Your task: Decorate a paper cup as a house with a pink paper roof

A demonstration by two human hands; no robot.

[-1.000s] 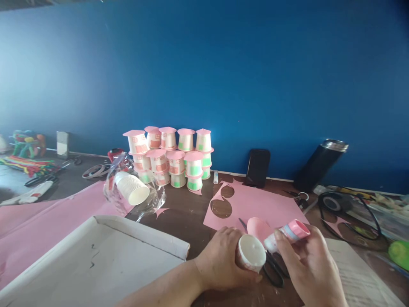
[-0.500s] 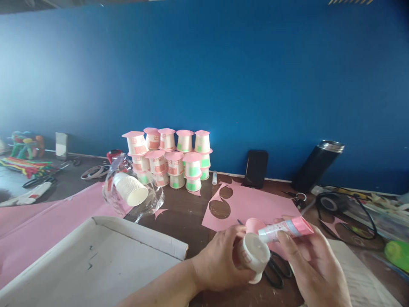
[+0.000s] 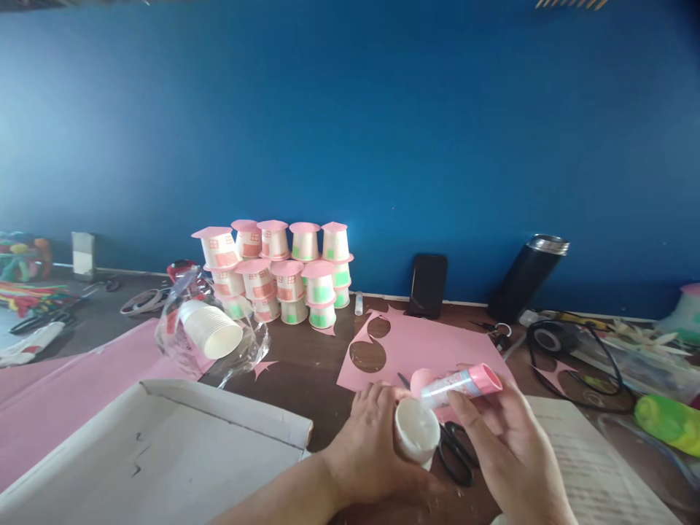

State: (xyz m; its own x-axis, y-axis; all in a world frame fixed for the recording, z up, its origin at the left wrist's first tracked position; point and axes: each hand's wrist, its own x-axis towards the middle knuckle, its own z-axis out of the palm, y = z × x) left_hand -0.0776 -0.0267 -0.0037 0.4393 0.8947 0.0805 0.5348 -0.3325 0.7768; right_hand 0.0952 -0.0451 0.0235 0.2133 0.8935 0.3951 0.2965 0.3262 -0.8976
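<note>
My left hand [image 3: 372,445] is wrapped round a white paper cup [image 3: 417,432], whose round end faces up toward me. In my right hand [image 3: 506,437] is a glue stick [image 3: 459,385] with a pink end, held slanted just above and beside the cup's rim. A pink paper circle [image 3: 421,377] lies partly hidden behind the glue stick. Black-handled scissors [image 3: 456,456] rest on the table between my hands, partly covered. Beyond them lies a pink paper sheet [image 3: 432,346] with round holes cut out.
Several decorated cups with pink paper roofs [image 3: 272,244] stand stacked by the blue wall. Nested white cups [image 3: 211,328] lie in clear plastic. A white box lid [image 3: 213,452] is at front left. A phone [image 3: 428,286] and black flask [image 3: 528,277] stand behind; printed paper [image 3: 601,459] lies right.
The cup has turned so its round end faces me more directly, and its drawn window no longer shows. The glue stick has shifted left with my right hand. The view has swung slightly right.
</note>
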